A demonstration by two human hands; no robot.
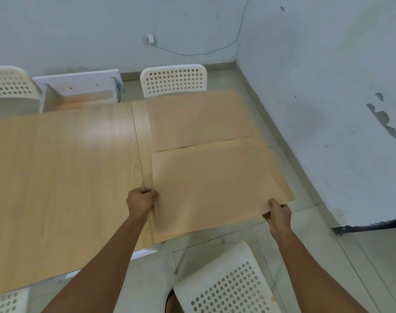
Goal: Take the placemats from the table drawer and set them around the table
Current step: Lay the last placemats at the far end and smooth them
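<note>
Both arms stretched forward, left hand [141, 199] gripping the near placemat's [215, 188] left edge, right hand [278, 213] pinching its near right corner, tan thin sheet over the tabletop's [64, 166] right end, second placemat [199, 118] flat just beyond

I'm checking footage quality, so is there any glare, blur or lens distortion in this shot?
Head view: a pale glare patch on the light wooden table; the tan placemat held by both hands looks slightly motion-softened; wide-angle bending curves the table edges and wall lines.
</note>
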